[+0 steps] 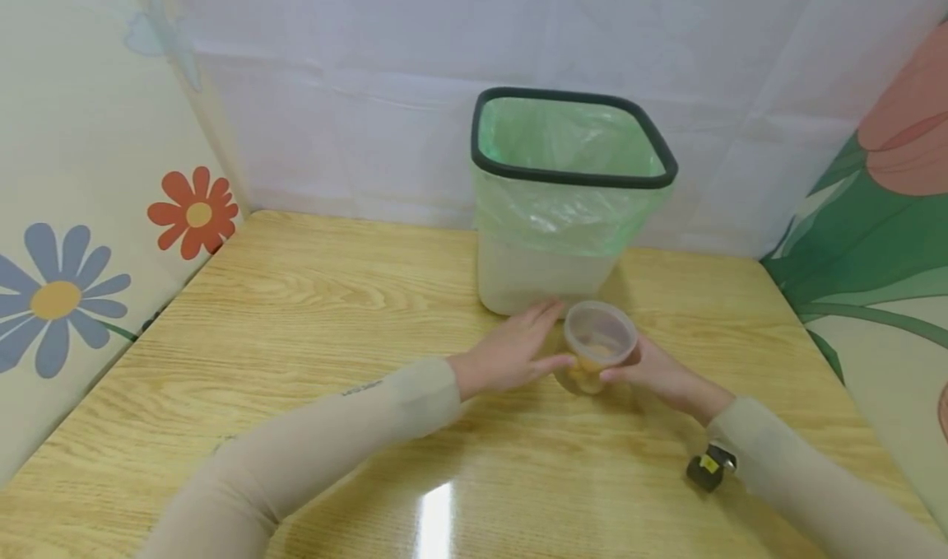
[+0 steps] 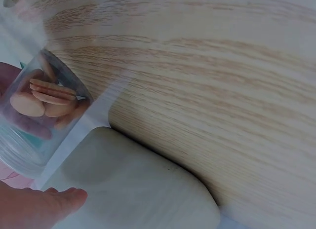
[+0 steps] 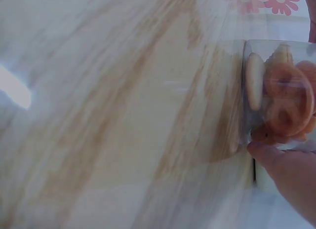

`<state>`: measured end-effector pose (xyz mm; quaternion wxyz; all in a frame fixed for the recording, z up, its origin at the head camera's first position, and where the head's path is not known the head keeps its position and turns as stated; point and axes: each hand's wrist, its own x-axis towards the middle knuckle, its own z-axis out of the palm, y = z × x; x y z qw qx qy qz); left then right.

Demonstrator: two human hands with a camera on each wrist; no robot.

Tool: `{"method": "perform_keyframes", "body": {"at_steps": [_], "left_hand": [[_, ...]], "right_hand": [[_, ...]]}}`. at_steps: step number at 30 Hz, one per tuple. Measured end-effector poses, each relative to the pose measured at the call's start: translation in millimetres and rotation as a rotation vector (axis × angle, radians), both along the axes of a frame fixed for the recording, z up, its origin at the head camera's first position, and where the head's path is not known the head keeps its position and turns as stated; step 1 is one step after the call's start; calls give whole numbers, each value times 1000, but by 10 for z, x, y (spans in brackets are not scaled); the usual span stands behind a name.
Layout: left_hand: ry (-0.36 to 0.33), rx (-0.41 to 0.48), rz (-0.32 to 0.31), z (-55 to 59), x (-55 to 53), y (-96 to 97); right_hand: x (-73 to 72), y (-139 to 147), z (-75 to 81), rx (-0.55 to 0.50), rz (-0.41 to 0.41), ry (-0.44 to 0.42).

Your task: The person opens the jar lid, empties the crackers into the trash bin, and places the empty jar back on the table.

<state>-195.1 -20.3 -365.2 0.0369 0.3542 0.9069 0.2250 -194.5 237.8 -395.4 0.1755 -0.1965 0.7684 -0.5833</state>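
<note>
A clear plastic cup stands upright on the table, with orange-brown and pale biscuit-like pieces inside. Through its wall, the left wrist view shows round sandwich-like biscuits. My right hand holds the cup from the right, thumb on the near side; its other fingers are mostly hidden behind the cup. On the cup's left is my left hand, fingers extended toward the bin and thumb pointing at the cup. Whether that thumb touches the cup, I cannot tell.
Just behind the cup stands a white bin with a dark rim and a green liner bag. A small black device sits at the right wrist. Walls with printed flowers border the wooden table left and right.
</note>
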Motion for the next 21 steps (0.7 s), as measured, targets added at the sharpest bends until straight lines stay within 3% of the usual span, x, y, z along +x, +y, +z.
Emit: {"method": "perform_keyframes", "body": {"at_steps": [21], "left_hand": [[33,83,-35,-50,-106,163]], "right_hand": [[-31,15,-6,15,6,2]]}}
